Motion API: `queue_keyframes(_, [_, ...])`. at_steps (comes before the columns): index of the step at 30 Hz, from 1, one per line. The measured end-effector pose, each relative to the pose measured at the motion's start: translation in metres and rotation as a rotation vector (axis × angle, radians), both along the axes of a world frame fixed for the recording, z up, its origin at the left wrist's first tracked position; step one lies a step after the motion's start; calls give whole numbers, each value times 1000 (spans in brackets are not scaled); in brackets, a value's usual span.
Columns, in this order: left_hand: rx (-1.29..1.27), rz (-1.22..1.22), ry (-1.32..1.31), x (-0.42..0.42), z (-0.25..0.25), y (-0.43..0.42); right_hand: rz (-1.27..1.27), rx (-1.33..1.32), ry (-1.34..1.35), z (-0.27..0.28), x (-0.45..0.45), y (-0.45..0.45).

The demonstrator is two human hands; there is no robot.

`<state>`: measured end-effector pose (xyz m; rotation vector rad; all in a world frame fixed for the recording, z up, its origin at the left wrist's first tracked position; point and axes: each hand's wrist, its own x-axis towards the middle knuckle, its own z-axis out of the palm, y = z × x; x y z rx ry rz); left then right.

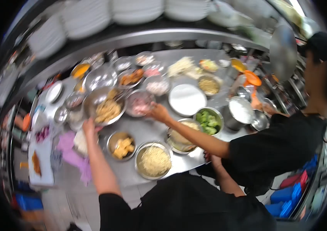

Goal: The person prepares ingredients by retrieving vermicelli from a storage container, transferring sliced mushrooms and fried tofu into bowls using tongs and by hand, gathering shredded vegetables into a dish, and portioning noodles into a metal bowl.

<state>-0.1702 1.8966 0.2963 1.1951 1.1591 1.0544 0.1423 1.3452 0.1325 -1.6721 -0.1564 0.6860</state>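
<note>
My left hand point(90, 127) grips the near rim of a large metal bowl point(88, 102). Light brown food point(108, 111), too blurred to name, lies inside it. My right hand point(210, 157) is low at the table's front edge, beside a co-worker's black sleeve; its fingers are mostly hidden. Nearest to it are a metal bowl of pale food point(182, 134) and a bowl of broccoli point(209, 121). From the right, a co-worker's hand point(158, 112) reaches across to a bowl of pink pieces point(138, 103).
A bowl of noodles point(155, 161) and a bowl of yellow chunks point(123, 148) stand near the front edge. A white plate point(187, 99) lies mid-table. Purple cloth point(73, 152) is at left. The co-worker point(282, 134) stands close on the right. Stacked plates point(136, 9) line the shelf above.
</note>
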Motion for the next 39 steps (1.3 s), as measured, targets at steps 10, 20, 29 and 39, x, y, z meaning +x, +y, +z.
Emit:
queue_keyframes(10, [-33, -77, -164, -29, 18, -61, -58, 218, -36, 40, -9, 4])
queue_keyframes(20, [-80, -32, -215, -69, -13, -130, -223, 251, -134, 68, 13, -25])
queue_keyframes(29, [-17, 113, -56, -61, 44, -239, -606, 264, -524, 144, 161, -131])
queue_keyframes(39, [-94, 190, -58, 19, 101, -343, -431, 344, -386, 137, 166, -112])
